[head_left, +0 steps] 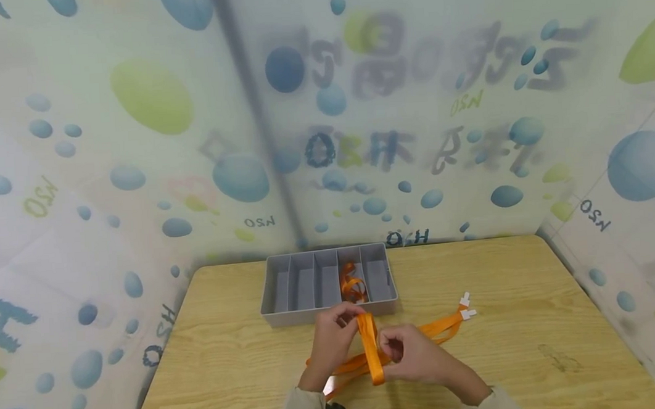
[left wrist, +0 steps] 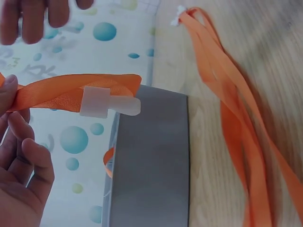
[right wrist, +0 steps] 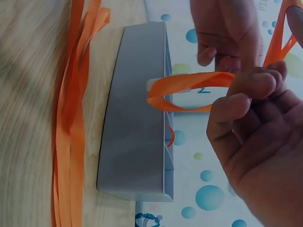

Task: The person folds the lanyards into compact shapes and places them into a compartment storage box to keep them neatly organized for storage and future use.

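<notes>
My left hand (head_left: 334,337) pinches the top of a folded orange lanyard (head_left: 371,350) between thumb and fingers. The lanyard hangs in a loop in front of the grey box, and a white plastic clip (left wrist: 94,101) shows on it in the left wrist view. Close on its right is my right hand (head_left: 419,354), its index finger bent. In the right wrist view these fingertips (right wrist: 260,85) overlap the lanyard; I cannot tell whether they grip it. More orange lanyards (head_left: 439,327) lie on the table beneath both hands, white clips (head_left: 468,314) at their right end.
A grey box (head_left: 291,319) with several compartments stands at the back of the wooden table (head_left: 508,368). Another orange lanyard (head_left: 354,288) lies coiled in its second compartment from the right. Behind the table rises a printed wall covering (head_left: 440,130).
</notes>
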